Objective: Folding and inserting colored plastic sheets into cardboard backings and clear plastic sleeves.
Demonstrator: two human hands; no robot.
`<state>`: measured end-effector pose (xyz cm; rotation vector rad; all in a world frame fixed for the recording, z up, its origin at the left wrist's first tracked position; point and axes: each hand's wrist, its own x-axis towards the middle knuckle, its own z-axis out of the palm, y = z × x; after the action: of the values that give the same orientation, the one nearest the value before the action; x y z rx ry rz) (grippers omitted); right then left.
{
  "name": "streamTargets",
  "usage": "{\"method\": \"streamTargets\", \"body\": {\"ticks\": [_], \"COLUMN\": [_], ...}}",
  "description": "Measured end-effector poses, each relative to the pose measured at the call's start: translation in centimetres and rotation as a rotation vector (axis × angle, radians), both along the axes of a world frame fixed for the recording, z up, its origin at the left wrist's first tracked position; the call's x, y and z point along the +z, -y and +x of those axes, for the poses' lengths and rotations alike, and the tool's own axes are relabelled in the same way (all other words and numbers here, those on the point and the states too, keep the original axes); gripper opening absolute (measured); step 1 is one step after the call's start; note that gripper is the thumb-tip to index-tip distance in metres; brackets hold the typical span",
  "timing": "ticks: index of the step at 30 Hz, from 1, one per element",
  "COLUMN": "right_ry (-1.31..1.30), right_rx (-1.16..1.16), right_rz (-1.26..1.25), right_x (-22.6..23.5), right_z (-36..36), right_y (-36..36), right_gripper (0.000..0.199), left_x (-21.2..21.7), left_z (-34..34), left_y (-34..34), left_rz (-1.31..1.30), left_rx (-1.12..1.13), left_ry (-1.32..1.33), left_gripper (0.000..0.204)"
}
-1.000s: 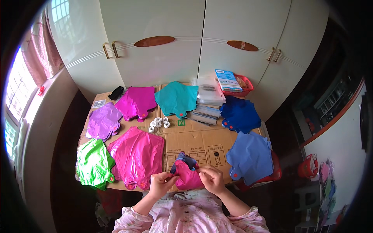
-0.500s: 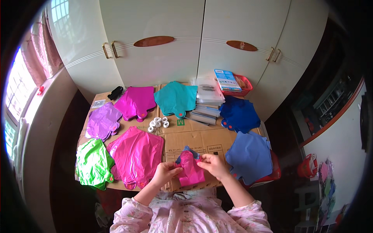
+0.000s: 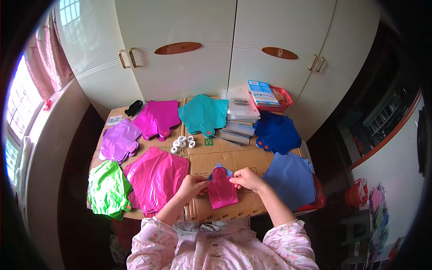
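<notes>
In front of me, over the cardboard near its front edge, a shiny pink foil piece (image 3: 222, 191) is folded into a narrow strip with a rounded top. Blue foil (image 3: 218, 166) shows along its upper rim. My left hand (image 3: 193, 185) pinches its left upper edge, and my right hand (image 3: 246, 179) pinches the right one. Left of my left hand lies a stack of large pink foil shapes (image 3: 155, 180). A stack of light blue foil shapes (image 3: 291, 182) is beside my right forearm.
The cardboard-topped table (image 3: 202, 155) also bears green (image 3: 108, 186), lilac (image 3: 119, 140), magenta (image 3: 157, 118), teal (image 3: 203, 114) and dark blue foil stacks (image 3: 278, 132). Small white rolls (image 3: 182, 141), clear packets (image 3: 239, 128) and a red basket (image 3: 284, 101) stand there. Cabinet doors (image 3: 180, 72) rise behind.
The pink foil piece has been drawn smoother and straighter between my hands, its lower end now hanging flat. My hands have shifted slightly, with both still pinching its edges.
</notes>
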<state>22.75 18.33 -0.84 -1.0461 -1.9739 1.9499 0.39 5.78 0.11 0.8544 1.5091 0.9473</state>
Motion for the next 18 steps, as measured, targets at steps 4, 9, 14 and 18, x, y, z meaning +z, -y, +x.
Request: {"method": "streamTargets", "body": {"ticks": [4,9,14,18], "right_ry": [-0.043,0.016,0.085,0.128], "right_rx": [-0.039,-0.005,-0.01,0.019], "right_rz": [-0.015,0.13,0.276,0.462], "right_x": [0.3,-0.9,-0.6,-0.3], "right_z": [-0.8,-1.0,-1.2,-1.3], "right_y": [0.1,-0.6,-0.4,0.0], "right_gripper": [0.016,0.015,0.012,0.012], "left_x": [-1.3,-0.5,0.1,-1.2], "left_z": [-0.6,-0.3,0.0,-0.1], "left_y": [-0.6,-0.7,-1.0,-0.7], "left_rz": [-0.002,0.034,0.127,0.298], "left_rx": [-0.042,-0.073,-0.109,-0.131], "left_ry": [-0.094,-0.218,-0.484,-0.651], "left_gripper": [0.021,0.021,0.019,0.017]}}
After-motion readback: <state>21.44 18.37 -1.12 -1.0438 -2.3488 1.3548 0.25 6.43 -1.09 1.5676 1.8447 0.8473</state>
